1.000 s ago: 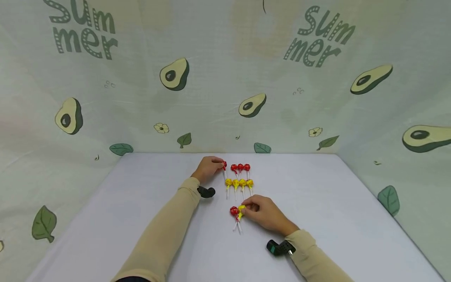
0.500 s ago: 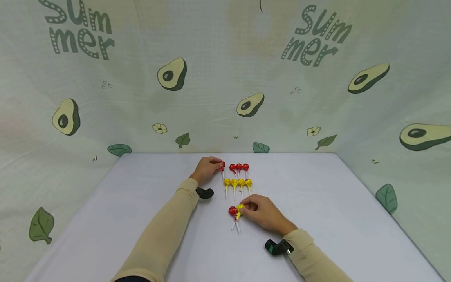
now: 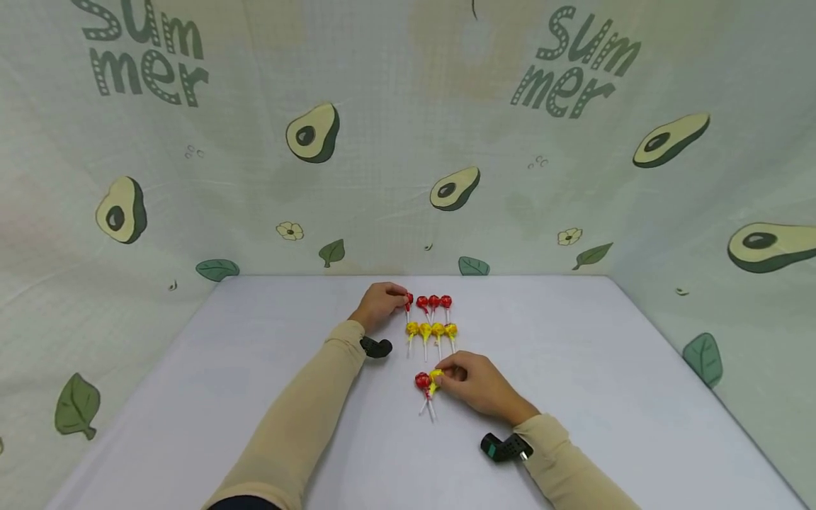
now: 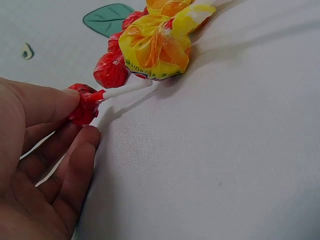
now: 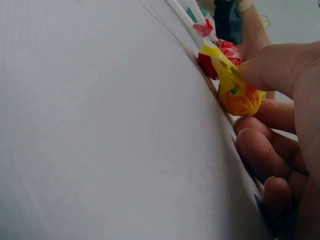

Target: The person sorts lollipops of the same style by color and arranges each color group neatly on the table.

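At the far part of the table, my left hand [image 3: 380, 306] pinches a red lollipop [image 4: 84, 102] by its wrapped head, stick toward me. Just right of it, several red lollipops [image 3: 434, 301] lie in a row. In front of them is a row of yellow lollipops [image 3: 426, 330]; one yellow lollipop [image 4: 157, 47] looms large in the left wrist view. Closer to me, my right hand [image 3: 478, 382] holds a yellow lollipop [image 5: 240, 92] between thumb and fingers. Against it on the left lies another red lollipop [image 3: 423, 381], their sticks crossing.
Everything lies on a white-covered table [image 3: 561, 340]. A pale cloth [image 3: 382, 92] printed with avocados and leaves hangs behind and at the sides. Black wrist cameras sit on both sleeves, the right one [image 3: 506, 448] just above the table.
My left hand has shifted slightly right with its red lollipop, narrowing the gap to the red row. My right hand and its yellow lollipop stay in place.
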The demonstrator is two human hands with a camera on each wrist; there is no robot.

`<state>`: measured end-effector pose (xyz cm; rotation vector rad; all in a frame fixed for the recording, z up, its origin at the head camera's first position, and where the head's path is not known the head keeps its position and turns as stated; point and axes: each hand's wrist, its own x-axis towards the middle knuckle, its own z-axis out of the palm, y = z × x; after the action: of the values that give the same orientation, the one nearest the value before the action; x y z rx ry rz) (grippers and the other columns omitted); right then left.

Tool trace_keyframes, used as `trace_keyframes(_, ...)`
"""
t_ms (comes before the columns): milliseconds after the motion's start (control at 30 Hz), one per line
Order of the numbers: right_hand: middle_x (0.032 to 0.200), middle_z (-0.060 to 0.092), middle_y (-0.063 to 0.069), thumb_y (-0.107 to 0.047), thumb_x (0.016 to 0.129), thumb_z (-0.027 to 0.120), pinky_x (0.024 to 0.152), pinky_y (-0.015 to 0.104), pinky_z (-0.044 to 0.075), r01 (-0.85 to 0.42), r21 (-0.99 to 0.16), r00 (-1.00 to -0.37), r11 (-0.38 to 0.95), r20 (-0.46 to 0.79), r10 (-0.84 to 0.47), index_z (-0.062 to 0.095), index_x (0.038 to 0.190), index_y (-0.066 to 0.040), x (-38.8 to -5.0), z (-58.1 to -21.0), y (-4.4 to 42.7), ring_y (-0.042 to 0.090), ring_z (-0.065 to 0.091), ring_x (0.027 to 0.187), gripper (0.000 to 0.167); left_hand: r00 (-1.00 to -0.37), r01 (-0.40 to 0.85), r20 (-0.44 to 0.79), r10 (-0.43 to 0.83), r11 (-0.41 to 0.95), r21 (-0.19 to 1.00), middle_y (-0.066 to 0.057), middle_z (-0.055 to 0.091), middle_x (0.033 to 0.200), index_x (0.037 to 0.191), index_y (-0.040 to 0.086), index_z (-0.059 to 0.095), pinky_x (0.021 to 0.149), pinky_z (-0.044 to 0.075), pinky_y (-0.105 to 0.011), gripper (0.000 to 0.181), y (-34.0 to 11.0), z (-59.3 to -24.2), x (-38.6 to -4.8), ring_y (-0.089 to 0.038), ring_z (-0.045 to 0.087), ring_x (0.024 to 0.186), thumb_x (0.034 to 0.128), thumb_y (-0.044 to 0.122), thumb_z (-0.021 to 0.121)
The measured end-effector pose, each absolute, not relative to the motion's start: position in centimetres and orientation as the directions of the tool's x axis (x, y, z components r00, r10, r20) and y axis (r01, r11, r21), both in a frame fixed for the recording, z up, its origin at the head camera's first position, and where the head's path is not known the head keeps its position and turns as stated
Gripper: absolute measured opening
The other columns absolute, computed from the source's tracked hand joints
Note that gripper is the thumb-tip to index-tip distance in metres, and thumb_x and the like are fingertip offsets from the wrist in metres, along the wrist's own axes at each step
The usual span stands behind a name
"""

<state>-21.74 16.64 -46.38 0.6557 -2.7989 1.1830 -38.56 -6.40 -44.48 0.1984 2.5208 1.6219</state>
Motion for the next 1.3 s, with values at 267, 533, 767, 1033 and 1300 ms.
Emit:
trace_keyframes(267, 0.082, 0.059, -0.014, -0.029, 0.091, 0.074, 0.066, 0.026, 0.048, -0.385, -0.672, -0.915, 0.632, 0.188, -0.357, 0.073, 0.104, -0.020, -21.63, -46.47, 16.54, 0.007, 0.055, 0.074, 0.015, -0.983, 0.037, -0.051, 0.176, 0.464, 0.885, -0.002, 0.068, 0.110, 0.117, 0.011, 0.071, 0.091, 0.049, -0.036, 0.024, -5.91, -44.27, -38.48, -0.020, 0.061, 0.101, 0.0959, 0.022, 0.069)
trace_keyframes(533, 0.081, 0.059, -0.013, -0.028, 0.091, 0.074, 0.066, 0.026, 0.048, -0.378, -0.676, -0.917, 0.632, 0.182, -0.354, 0.073, 0.103, -0.021, -21.67, -46.37, 16.50, 0.008, 0.055, 0.073, 0.014, -0.985, 0.043, -0.049, 0.167, 0.504, 0.862, -0.002, 0.068, 0.109, 0.116, 0.011, 0.072, 0.093, 0.048, -0.039, 0.025, -5.64, -44.02, -38.22, -0.022, 0.060, 0.102, 0.0959, 0.024, 0.069)
trace_keyframes(767, 0.081, 0.059, -0.013, -0.028, 0.091, 0.074, 0.066, 0.026, 0.048, -0.386, -0.678, -0.914, 0.625, 0.191, -0.358, 0.073, 0.103, -0.020, -21.63, -46.47, 16.54, 0.008, 0.055, 0.072, 0.015, -0.984, 0.050, -0.045, 0.172, 0.516, 0.855, -0.002, 0.069, 0.109, 0.116, 0.010, 0.073, 0.096, 0.047, -0.041, 0.024, -5.57, -44.16, -38.08, -0.022, 0.059, 0.103, 0.0954, 0.023, 0.069)
trace_keyframes(1033, 0.081, 0.059, -0.013, -0.027, 0.091, 0.074, 0.066, 0.026, 0.047, -0.394, -0.674, -0.910, 0.624, 0.192, -0.367, 0.073, 0.103, -0.021, -21.60, -46.55, 16.53, 0.007, 0.055, 0.072, 0.014, -0.986, 0.039, -0.051, 0.159, 0.517, 0.855, -0.001, 0.069, 0.108, 0.115, 0.012, 0.073, 0.096, 0.047, -0.041, 0.024, -5.61, -44.73, -38.39, -0.022, 0.059, 0.104, 0.0939, 0.023, 0.070)
trace_keyframes(1300, 0.081, 0.059, -0.013, -0.029, 0.092, 0.074, 0.066, 0.026, 0.048, -0.393, -0.675, -0.910, 0.624, 0.192, -0.366, 0.073, 0.104, -0.020, -21.71, -46.32, 16.52, 0.007, 0.055, 0.072, 0.015, -0.985, 0.078, -0.012, 0.172, 0.507, 0.858, -0.002, 0.070, 0.110, 0.115, 0.010, 0.074, 0.097, 0.047, -0.042, 0.023, -5.76, -44.39, -38.01, -0.022, 0.060, 0.107, 0.0948, 0.021, 0.069)
